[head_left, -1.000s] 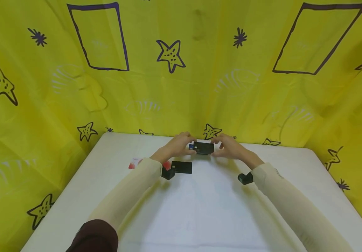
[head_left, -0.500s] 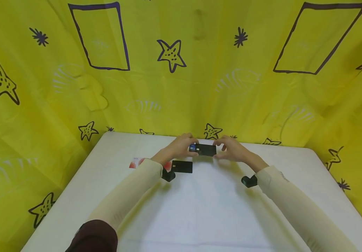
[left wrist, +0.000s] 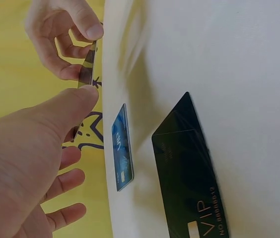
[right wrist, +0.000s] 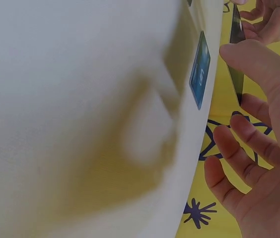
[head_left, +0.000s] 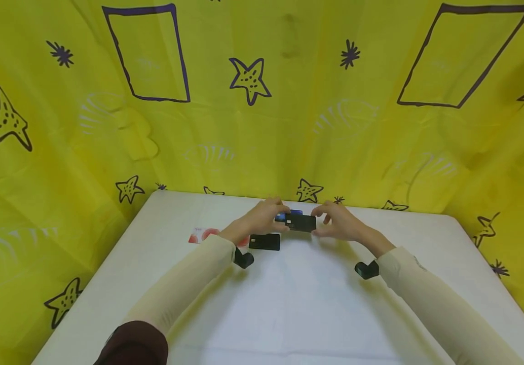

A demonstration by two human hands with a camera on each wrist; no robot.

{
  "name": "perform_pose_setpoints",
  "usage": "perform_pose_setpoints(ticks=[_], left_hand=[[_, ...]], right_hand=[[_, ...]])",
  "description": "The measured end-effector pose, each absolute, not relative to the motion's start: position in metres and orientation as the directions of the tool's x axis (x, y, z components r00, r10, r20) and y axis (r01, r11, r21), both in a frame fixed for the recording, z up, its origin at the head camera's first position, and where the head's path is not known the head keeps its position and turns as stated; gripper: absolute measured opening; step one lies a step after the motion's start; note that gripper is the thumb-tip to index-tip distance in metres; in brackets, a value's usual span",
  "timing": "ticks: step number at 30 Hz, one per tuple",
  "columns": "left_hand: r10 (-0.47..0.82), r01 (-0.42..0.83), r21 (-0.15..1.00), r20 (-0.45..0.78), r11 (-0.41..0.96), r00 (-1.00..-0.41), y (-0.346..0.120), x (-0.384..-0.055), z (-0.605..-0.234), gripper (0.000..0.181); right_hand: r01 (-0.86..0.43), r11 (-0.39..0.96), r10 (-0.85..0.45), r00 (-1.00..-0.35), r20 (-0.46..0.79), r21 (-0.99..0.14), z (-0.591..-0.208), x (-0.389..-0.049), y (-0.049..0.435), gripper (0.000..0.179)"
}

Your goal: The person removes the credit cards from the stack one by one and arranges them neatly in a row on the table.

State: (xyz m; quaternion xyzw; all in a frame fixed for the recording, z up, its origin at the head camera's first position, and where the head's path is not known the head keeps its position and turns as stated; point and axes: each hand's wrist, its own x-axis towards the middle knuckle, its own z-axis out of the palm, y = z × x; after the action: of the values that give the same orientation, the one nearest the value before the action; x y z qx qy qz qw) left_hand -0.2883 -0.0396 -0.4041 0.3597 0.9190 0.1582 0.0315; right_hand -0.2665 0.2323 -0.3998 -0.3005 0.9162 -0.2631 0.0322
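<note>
A black card is held level above the far part of the table, pinched at its left end by my left hand and at its right end by my right hand. In the left wrist view the held card is seen nearly edge-on between both thumbs and fingers. Under it, a blue VIP card lies on the white table, partly hidden in the head view. Another black card, marked VIP with a gold chip, lies nearer, below my left hand. My right hand's other fingers spread loosely below the card.
A white card with red shapes lies to the left, partly behind my left forearm. The white table ends at a yellow curtain printed with starfish. Dark camera mounts sit on both wrists.
Both hands have drawn the black card slightly toward me and to the right. More of the blue card behind it now shows.
</note>
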Motion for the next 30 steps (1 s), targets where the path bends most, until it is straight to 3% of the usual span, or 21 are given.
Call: perform_pose_setpoints(ticks=[30], left_hand=[[0.673, 0.647, 0.317, 0.037, 0.693, -0.739, -0.046, -0.276, -0.418, 0.057]], right_hand=[[-0.505, 0.674, -0.556, -0.827, 0.081, -0.539, -0.411, -0.254, 0.230, 0.048]])
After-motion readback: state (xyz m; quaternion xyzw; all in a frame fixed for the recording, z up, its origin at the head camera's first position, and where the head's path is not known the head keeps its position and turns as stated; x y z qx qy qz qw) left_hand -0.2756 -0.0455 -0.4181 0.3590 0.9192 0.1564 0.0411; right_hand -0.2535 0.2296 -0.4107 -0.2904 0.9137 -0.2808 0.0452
